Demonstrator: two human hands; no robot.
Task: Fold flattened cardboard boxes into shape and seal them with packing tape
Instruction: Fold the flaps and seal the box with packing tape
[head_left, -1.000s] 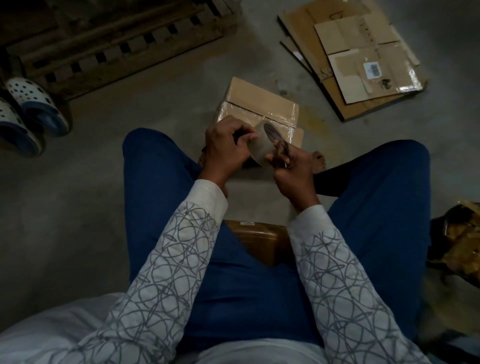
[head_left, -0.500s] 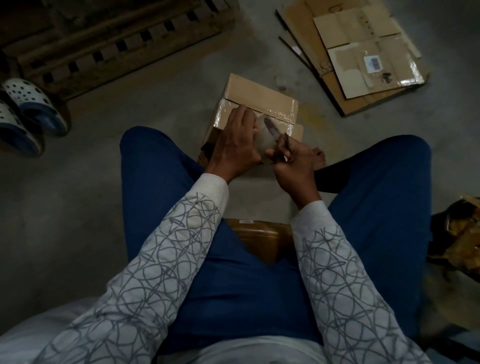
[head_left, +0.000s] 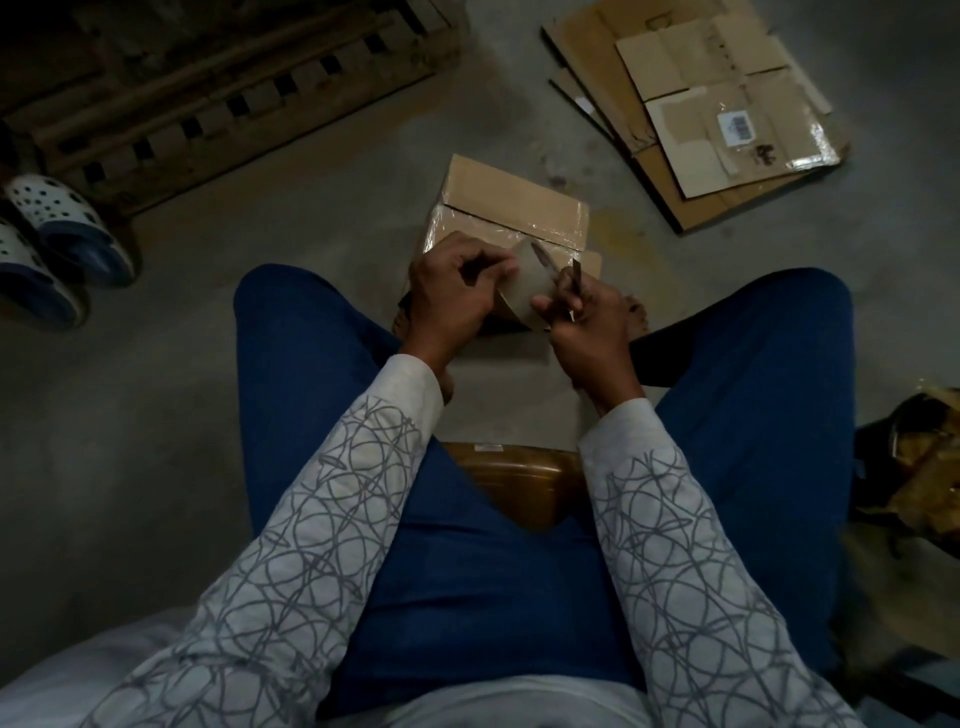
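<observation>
On the concrete floor (head_left: 270, 218), between the sitter's knees: one matte brown cardboard box (head_left: 511, 205), its seam glossy with tape and its long axis running left to right. Above it is one round tape roll (head_left: 530, 293), its core facing up and right. The left hand (head_left: 452, 296) pinches its edge. The right hand (head_left: 587, 325) clasps the roll and a thin dark tool (head_left: 575, 275). Beyond lie stacked flattened cardboard (head_left: 696, 109), two perforated clogs (head_left: 62, 228) and one slatted wooden pallet (head_left: 208, 98).

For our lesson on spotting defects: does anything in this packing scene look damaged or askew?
Yes. The top flattened sheet at upper right looks reused: a pale torn patch, an old label and wrinkled tape on its face. The sheets beneath lie fanned, edges misaligned.
</observation>
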